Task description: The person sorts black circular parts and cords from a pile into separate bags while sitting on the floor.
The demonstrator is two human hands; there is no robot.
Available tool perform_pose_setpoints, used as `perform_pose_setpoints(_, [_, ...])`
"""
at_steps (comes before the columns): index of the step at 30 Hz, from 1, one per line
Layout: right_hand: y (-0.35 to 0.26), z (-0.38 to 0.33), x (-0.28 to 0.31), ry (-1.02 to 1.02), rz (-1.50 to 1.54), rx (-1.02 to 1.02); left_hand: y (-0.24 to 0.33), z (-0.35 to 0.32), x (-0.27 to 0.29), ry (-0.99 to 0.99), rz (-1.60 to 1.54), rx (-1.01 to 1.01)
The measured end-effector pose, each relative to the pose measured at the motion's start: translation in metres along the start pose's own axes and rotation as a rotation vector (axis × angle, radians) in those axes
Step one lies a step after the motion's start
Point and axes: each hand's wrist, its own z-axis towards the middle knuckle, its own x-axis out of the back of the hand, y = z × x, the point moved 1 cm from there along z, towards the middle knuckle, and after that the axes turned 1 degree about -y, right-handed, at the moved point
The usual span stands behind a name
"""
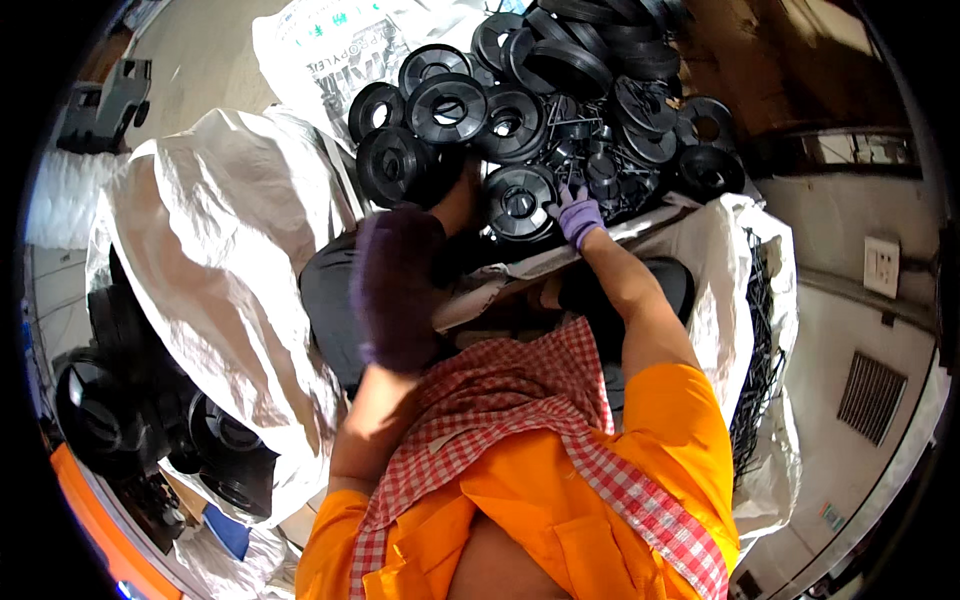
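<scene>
My right hand point(575, 213), in a purple glove, reaches to the near edge of a heap of black plastic parts. Its fingers are spread beside a black round part with a hole in its middle point(521, 203) and a tangle of small black pieces point(600, 165). Over my left thigh, my left hand point(395, 290) wears a dark purple glove and is smeared by motion. Its fingers cannot be made out, nor whether it holds anything. More black rings point(447, 108) lie piled beyond both hands.
At left, a white woven sack point(225, 230) stands beside black round parts point(100, 410). Another white sack point(722, 260) at right has thin black pieces point(760, 350) along it. A printed white sack point(335, 50) lies at the far side. The wall has a socket plate point(881, 267).
</scene>
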Motion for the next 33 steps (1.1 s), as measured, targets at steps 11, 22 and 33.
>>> perform_pose_setpoints(11, [0.005, -0.07, 0.087, 0.385, 0.586, 0.326, -0.186, 0.03, 0.041, -0.22, 0.444, 0.107])
perform_pose_setpoints(22, [-0.043, -0.144, 0.158, 1.008, 1.258, 0.36, -0.049, 0.009, -0.008, -0.193, -0.153, 0.258])
perform_pose_setpoints(33, [-0.066, -0.202, 0.161, 0.783, 0.718, 0.629, -0.018, -0.052, -0.02, -0.322, 0.102, 0.323])
